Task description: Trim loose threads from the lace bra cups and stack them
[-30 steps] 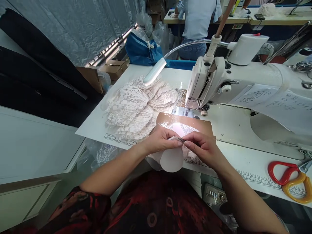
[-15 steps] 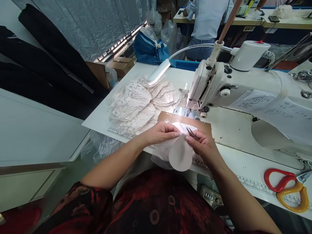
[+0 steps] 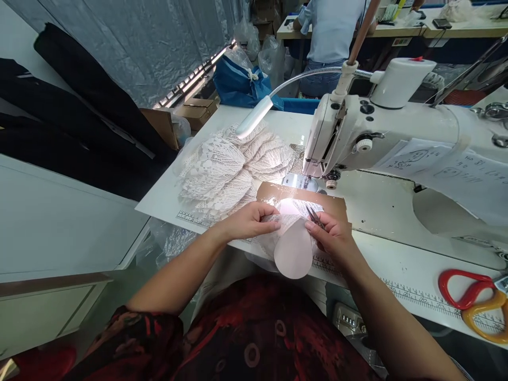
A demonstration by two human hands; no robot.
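My left hand (image 3: 256, 219) pinches the left edge of a white lace piece (image 3: 273, 241). My right hand (image 3: 331, 230) grips the right side of the same piece near its top and also holds small dark thread snips (image 3: 313, 214), their tips pointing up and left. Between the hands a smooth, pale rounded cup (image 3: 293, 251) hangs down over the table's front edge. Just beyond the hands lies a brown board (image 3: 333, 203), in front of the sewing machine's needle area (image 3: 307, 182). How the lace and cup join is hidden by the fingers.
A heap of lace pieces (image 3: 222, 169) lies left of the white sewing machine (image 3: 397, 127). A lamp (image 3: 256, 116) hangs over the heap. Large scissors (image 3: 472, 301) with red and yellow handles lie at the right. A person in a light blue shirt (image 3: 333, 32) sits beyond.
My left hand has moved left, away from the right hand, spreading the lace edge between them. My right hand keeps its hold with the snips. The view has shifted slightly.
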